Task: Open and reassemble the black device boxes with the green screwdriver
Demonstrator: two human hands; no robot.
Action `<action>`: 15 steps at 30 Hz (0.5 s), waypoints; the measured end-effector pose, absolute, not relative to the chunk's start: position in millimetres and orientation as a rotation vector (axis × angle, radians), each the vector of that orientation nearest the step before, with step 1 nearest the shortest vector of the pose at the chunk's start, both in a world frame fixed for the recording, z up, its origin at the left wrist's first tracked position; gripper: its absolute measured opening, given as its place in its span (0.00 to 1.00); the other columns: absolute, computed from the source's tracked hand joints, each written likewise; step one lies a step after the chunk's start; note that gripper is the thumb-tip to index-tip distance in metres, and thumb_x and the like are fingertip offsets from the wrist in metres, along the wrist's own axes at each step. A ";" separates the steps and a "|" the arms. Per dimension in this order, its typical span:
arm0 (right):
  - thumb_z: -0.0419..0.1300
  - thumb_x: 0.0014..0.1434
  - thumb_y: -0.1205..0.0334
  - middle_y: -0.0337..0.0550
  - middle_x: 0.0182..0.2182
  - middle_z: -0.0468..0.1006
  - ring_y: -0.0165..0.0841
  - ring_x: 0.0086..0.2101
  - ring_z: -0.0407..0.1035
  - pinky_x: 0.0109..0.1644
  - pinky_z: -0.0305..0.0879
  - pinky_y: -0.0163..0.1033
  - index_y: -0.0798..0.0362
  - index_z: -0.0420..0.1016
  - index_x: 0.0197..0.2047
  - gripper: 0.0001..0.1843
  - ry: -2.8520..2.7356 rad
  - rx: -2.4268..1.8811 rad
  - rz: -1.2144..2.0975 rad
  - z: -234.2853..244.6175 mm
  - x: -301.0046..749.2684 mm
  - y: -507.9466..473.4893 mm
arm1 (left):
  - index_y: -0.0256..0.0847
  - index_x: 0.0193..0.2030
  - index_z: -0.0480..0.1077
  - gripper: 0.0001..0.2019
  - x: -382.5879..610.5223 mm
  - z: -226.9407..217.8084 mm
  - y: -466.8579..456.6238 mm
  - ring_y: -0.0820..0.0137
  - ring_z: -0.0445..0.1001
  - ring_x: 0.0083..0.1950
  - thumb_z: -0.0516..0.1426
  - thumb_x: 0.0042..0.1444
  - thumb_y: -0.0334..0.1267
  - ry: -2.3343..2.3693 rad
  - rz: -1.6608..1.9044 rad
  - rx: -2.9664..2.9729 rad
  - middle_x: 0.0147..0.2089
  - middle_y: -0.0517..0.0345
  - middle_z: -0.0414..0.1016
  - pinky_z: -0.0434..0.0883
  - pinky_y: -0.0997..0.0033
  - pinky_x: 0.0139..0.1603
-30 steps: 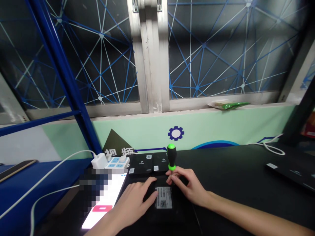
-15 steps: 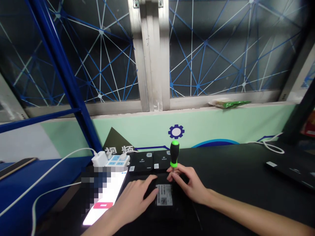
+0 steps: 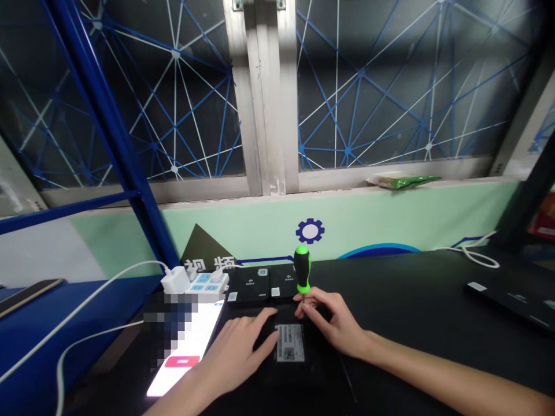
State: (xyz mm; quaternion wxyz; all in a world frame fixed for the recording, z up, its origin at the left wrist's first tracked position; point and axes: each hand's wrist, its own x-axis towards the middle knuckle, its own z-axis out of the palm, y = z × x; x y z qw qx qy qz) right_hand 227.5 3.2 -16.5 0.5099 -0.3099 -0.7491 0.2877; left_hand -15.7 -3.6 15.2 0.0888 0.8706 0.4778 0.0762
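A black box-shaped device (image 3: 290, 372) with a white printed label lies on the dark table in front of me. My left hand (image 3: 243, 341) rests on its left side, fingers stretched out, the thumb at the label's edge. My right hand (image 3: 332, 318) pinches the shaft of a screwdriver (image 3: 302, 268) with a black and green handle. The screwdriver stands nearly upright over the device's far right part, its handle leaning slightly left. Its tip is hidden by my fingers.
Two black boxes (image 3: 249, 285) stand behind the device, beside a white power strip (image 3: 208, 283). A lit screen (image 3: 191, 346) lies left of my left hand. Another black box (image 3: 511, 303) and a white cable (image 3: 479, 257) are on the right. A green packet (image 3: 403, 182) sits on the sill.
The screwdriver's handle has tipped slightly to the left, and my right fingers have shifted a little with it. My left hand stays in place on the device.
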 end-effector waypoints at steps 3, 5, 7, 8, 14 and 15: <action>0.54 0.69 0.57 0.45 0.31 0.81 0.35 0.33 0.76 0.42 0.73 0.39 0.52 0.73 0.42 0.10 -1.817 -0.725 0.688 -17.8 228.4 2.6 | 0.50 0.65 0.62 0.22 -15.6 14.5 -3.8 0.56 0.76 0.45 0.44 0.69 0.53 1.421 0.229 2.587 0.42 0.53 0.77 0.68 0.58 0.46; 0.56 0.68 0.57 0.45 0.31 0.81 0.35 0.32 0.76 0.41 0.73 0.38 0.53 0.73 0.42 0.09 -1.797 -0.741 0.683 -19.7 227.9 3.2 | 0.50 0.64 0.62 0.22 -15.0 14.6 -4.0 0.56 0.76 0.45 0.45 0.69 0.53 1.417 0.226 2.583 0.42 0.53 0.77 0.68 0.59 0.46; 0.58 0.67 0.57 0.44 0.30 0.80 0.34 0.30 0.75 0.38 0.72 0.37 0.53 0.73 0.41 0.09 -1.770 -0.766 0.674 -21.4 227.0 4.1 | 0.51 0.64 0.62 0.21 -14.4 14.7 -4.3 0.56 0.76 0.44 0.44 0.69 0.53 1.428 0.221 2.582 0.42 0.53 0.77 0.68 0.58 0.46; 0.59 0.66 0.56 0.44 0.30 0.80 0.33 0.29 0.74 0.38 0.72 0.37 0.53 0.73 0.40 0.09 -1.757 -0.778 0.667 -22.0 226.5 4.6 | 0.52 0.64 0.62 0.21 -14.2 14.7 -4.4 0.56 0.76 0.44 0.44 0.70 0.53 1.435 0.218 2.583 0.42 0.54 0.77 0.68 0.57 0.46; 0.60 0.65 0.55 0.43 0.30 0.79 0.32 0.28 0.73 0.36 0.72 0.36 0.53 0.73 0.39 0.10 -1.725 -0.781 0.631 -22.9 226.9 5.0 | 0.52 0.64 0.62 0.21 -14.1 12.8 -4.6 0.57 0.76 0.43 0.44 0.70 0.52 1.440 0.234 2.617 0.41 0.55 0.77 0.67 0.60 0.44; 0.60 0.65 0.55 0.43 0.31 0.80 0.32 0.28 0.73 0.36 0.72 0.36 0.53 0.74 0.39 0.10 -1.716 -0.778 0.616 -23.0 227.5 4.6 | 0.51 0.64 0.62 0.21 -14.0 12.8 -4.5 0.57 0.76 0.42 0.44 0.69 0.52 1.450 0.234 2.627 0.40 0.55 0.77 0.67 0.61 0.43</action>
